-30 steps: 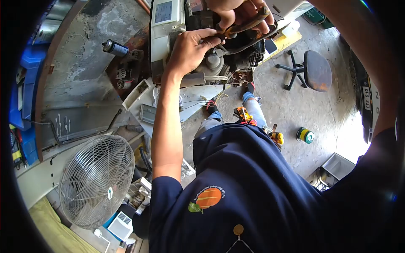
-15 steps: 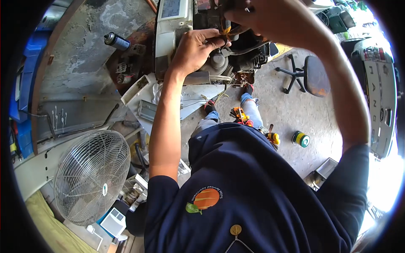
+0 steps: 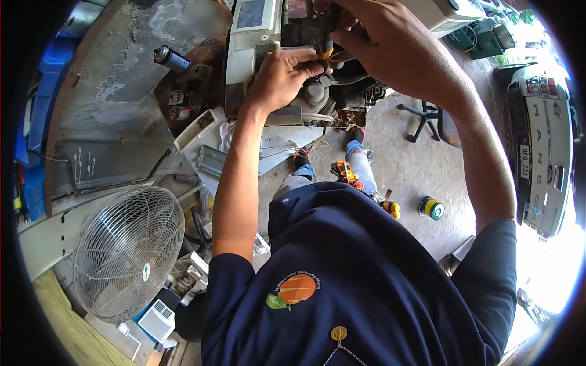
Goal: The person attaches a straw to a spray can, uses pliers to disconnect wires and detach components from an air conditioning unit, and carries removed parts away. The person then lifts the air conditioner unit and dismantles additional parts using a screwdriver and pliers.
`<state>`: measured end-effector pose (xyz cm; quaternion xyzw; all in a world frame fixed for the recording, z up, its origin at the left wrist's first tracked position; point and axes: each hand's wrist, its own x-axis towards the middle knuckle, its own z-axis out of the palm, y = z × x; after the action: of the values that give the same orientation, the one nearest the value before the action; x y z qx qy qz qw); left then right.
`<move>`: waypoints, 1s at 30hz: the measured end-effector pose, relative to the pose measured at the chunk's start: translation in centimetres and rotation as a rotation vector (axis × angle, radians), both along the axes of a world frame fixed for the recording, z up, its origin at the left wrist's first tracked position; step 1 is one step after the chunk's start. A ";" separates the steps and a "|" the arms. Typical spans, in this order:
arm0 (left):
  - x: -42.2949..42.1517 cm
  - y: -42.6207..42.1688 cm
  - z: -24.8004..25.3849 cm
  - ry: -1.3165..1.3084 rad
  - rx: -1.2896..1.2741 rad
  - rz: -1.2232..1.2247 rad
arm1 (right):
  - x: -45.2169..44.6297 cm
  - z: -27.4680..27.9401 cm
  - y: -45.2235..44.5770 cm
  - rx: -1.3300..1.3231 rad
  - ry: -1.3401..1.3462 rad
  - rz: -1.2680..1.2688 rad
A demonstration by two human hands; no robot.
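My left hand [image 3: 282,78] is closed in a pinch at the opened unit, thumb and forefinger together beside a small yellow-orange piece [image 3: 328,55]. What sits between those fingertips is too small to make out. From the other side my right hand [image 3: 390,46] reaches in, its fingers curled around a dark, long object that they mostly hide. Just below the fingertips is a grey rounded compressor-like part [image 3: 315,93] among dark hoses and cables. A white panel with a grey display [image 3: 250,13] stands left of my left hand.
A spray can [image 3: 171,59] and grimy electrical parts [image 3: 177,97] lie on the left. A large fan [image 3: 129,253] stands lower left. A green-and-yellow round container [image 3: 431,208] is on the floor, with a wheeled chair [image 3: 421,119] and a parked vehicle [image 3: 543,146] to the right.
My right hand has shifted slightly down and right, with its forearm lower and more to the left. My left hand stays pinched at nearly the same spot. The view has shifted a little.
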<state>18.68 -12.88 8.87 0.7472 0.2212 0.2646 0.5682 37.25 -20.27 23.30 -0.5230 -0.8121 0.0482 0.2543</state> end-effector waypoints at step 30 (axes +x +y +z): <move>-0.8 1.8 4.6 -0.009 -0.231 -0.186 | -0.3 -1.0 1.6 -0.365 0.875 0.149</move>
<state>17.86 -11.09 13.47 0.6928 0.1771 0.1869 0.6736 36.96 -18.69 22.31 -0.4302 -0.6421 0.4238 0.4722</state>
